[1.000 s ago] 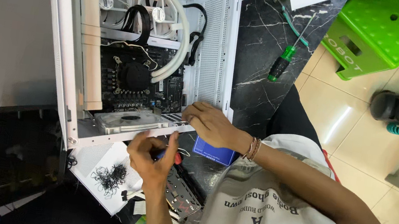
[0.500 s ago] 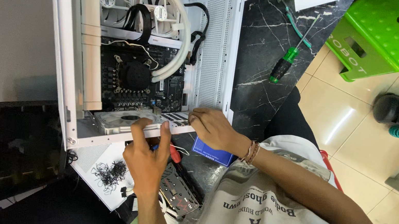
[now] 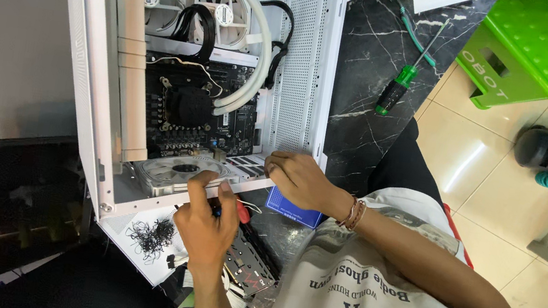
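A white computer case (image 3: 303,72) lies open on a black marble top, showing a motherboard (image 3: 188,106), white cooling tubes (image 3: 247,43) and fans. A silver graphics card (image 3: 175,170) with a fan sits along the case's lower edge. My left hand (image 3: 206,227) is closed around a small screwdriver with a red and black handle (image 3: 241,211), its tip at the card's near edge. My right hand (image 3: 299,180), with bracelets at the wrist, has curled fingers gripping the card's striped end by the case frame.
A blue box (image 3: 291,210) lies under my right wrist. A pile of black ties (image 3: 149,236) and a bare circuit board (image 3: 248,265) lie below the case. A green-handled screwdriver (image 3: 397,89), a green stool (image 3: 546,49) and a black side panel (image 3: 32,199) surround it.
My left hand has moved up from beside the loose parts to the graphics card's edge with the screwdriver. My right hand has stayed at the card's end.
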